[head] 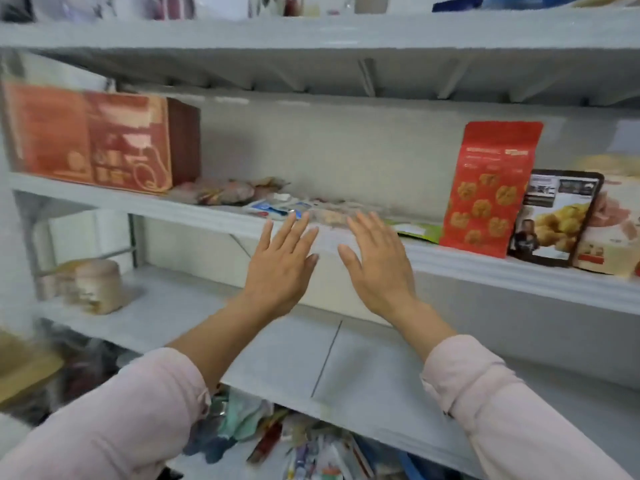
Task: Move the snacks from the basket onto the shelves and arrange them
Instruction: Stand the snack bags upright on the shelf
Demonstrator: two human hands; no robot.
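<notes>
At nine o'clock a boxy red carton sits on the grey shelf. Your left hand and right hand hover flat, fingers straight, holding nothing, below crinkly flat snack packets at twelve. A glossy red pouch stands upright at three.

A red snack pouch stands upright on the grey shelf, flat packets lying leftward.

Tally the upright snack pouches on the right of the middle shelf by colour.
Red plastic stand-up pouch printed with walnuts: 1
Black-edged plastic pouch picturing yellow snacks: 1
Pale cream pouch cut off by the frame edge: 1
Total: 3
</notes>
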